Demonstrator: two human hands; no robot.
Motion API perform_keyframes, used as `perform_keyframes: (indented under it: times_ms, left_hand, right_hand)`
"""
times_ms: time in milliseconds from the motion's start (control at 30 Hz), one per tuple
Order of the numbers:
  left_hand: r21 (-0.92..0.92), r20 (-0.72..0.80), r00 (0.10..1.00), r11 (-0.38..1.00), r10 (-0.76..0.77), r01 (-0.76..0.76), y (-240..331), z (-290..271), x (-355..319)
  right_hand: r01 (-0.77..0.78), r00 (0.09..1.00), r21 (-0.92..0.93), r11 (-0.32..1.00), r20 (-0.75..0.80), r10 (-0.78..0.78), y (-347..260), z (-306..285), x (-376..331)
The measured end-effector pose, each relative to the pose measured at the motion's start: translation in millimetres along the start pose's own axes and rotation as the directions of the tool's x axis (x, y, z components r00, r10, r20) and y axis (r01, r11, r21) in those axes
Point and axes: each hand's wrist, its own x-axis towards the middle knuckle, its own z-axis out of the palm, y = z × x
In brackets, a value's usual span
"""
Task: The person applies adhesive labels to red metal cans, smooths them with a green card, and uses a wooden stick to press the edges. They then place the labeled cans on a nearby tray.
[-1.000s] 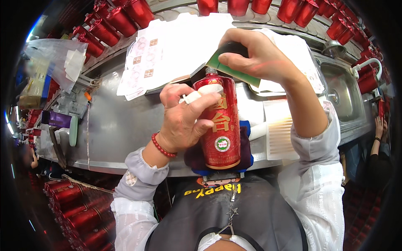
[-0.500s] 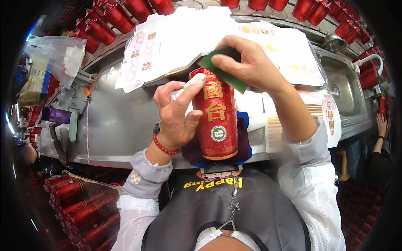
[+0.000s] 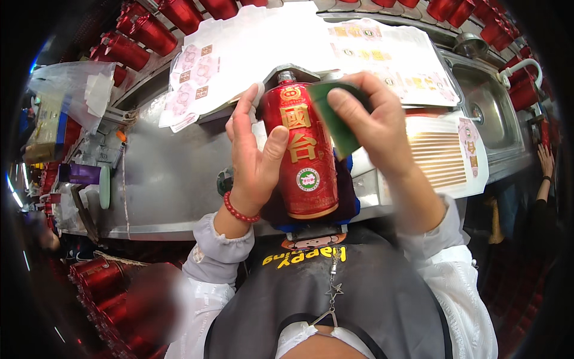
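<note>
A red bottle with gold characters and a small round green-and-white label lies with its base toward me and its neck at a grey metal rest. Dark purple and blue cloth pads it underneath. Beside its left flank is my left hand, fingers stretched out and the thumb near the bottle's surface; a white covering shows on a fingertip. My right hand pinches a flat green scraper between thumb and fingers. The scraper's edge is against or just over the bottle's upper right side.
White sheets with pink and gold labels are spread behind the bottle. A gold-striped label sheet lies to the right, before a steel sink. Red bottles line the far edge; more are stacked at lower left. Another person's hand is at far right.
My right hand and the scraper have moved right and down along the bottle's side. My left hand's fingers have straightened and left the bottle's upper front. The bottle has turned or shifted slightly.
</note>
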Motion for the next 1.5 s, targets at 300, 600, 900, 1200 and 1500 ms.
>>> perform_keyframes:
  times_ms: [300, 600, 900, 1200, 1500]
  left_hand:
    - [-0.285, 0.058, 0.99, 0.948, -0.131, 0.142, -11.5, 9.2, 1.8]
    - [-0.224, -0.023, 0.998, 0.973, 0.058, -0.062, -7.4, 5.3, -20.4]
    - [0.566, 0.153, 0.934, 0.746, 0.323, -0.351, 16.6, 1.7, -95.4]
    - [0.57, 0.022, 0.974, 0.798, 0.226, -0.198, -6.4, 5.8, -101.7]
    - [0.582, 0.034, 0.988, 0.8, 0.153, -0.144, 4.7, 0.8, -89.3]
  right_hand:
    - [-0.133, 0.98, 0.232, 0.964, -0.111, 0.162, 50.9, 4.2, -23.8]
    - [0.815, 0.578, -0.378, 0.44, 0.589, -0.565, -7.6, -0.2, -61.8]
    - [-0.093, 0.995, 0.051, 0.994, -0.04, 0.095, 29.0, 9.2, -81.5]
    - [0.273, 0.948, -0.411, 0.87, -0.04, -0.317, 30.3, -6.2, -77.0]
    - [0.738, 0.635, -0.561, 0.376, 0.387, -0.668, -8.7, -5.4, -55.9]
